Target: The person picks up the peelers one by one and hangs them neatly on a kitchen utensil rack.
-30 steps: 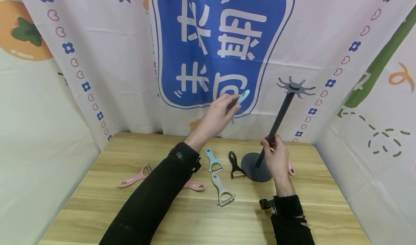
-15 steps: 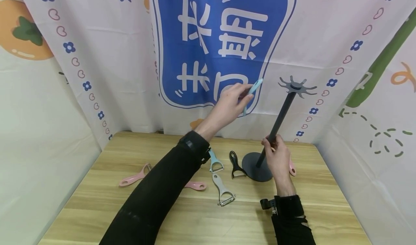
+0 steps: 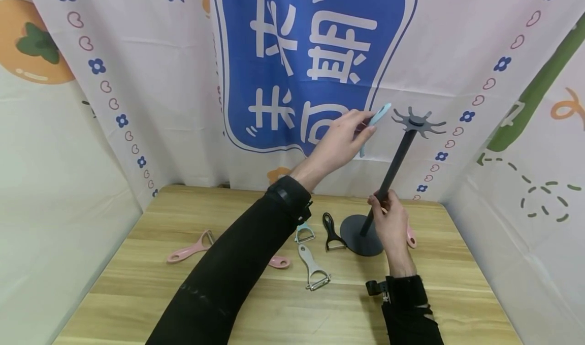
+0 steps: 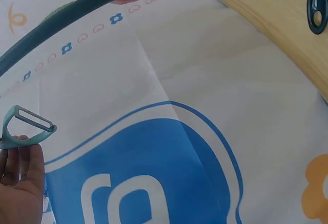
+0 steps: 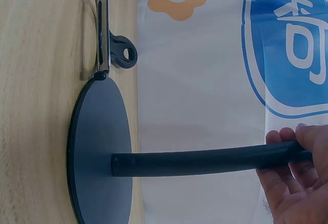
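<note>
My left hand [image 3: 340,136] pinches a light blue vegetable peeler [image 3: 380,114] in the air, its handle tilted up and to the right. That handle's end comes close to the left side of the hooked top [image 3: 417,122] of a dark grey stand. In the left wrist view, the peeler's blade [image 4: 35,119] and yoke stick out beyond my fingertips. Lower down, my right hand [image 3: 390,223] grips the stand's post [image 3: 396,157] between thumb and fingers. The round base [image 3: 356,233] rests on the table. No peeler hangs on the hooks.
On the wooden table [image 3: 356,304] lie a black peeler [image 3: 330,228] against the base, a grey peeler [image 3: 311,261] and a light blue peeler [image 3: 304,227] partly under my left arm. Pink peelers lie at left [image 3: 185,254], beside my sleeve and behind my right hand. A printed curtain [image 3: 192,106] hangs behind.
My left hand has carried the light blue peeler right and slightly up, toward the stand's top. My right hand stays on the post, and the stand keeps its place.
</note>
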### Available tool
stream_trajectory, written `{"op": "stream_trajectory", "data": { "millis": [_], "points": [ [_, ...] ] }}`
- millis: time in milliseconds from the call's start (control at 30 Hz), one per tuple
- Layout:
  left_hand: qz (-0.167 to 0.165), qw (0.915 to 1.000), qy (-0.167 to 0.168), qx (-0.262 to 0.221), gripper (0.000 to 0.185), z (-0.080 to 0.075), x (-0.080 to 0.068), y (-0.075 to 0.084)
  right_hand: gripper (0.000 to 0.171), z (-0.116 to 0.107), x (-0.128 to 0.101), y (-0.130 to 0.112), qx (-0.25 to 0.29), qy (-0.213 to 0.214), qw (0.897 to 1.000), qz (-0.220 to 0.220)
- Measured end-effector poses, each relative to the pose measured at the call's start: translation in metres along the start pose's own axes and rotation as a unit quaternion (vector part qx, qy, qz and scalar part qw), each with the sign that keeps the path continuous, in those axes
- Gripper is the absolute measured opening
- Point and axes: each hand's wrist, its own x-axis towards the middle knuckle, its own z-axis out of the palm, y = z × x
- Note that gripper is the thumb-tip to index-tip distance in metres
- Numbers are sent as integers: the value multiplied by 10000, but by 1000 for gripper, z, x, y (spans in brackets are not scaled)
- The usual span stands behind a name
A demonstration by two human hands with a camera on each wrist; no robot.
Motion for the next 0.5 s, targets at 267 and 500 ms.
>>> {"op": "stream_trajectory", "data": {
  "millis": [267,500],
  "points": [
    [10,9998,-162,-60,47,9,8,14,18,-2,0,-2,33,16,10000,-35],
    [5,9996,-267,-55,49,14,9,17,17,-1,1,0,31,16,10000,-58]
  ]
}}
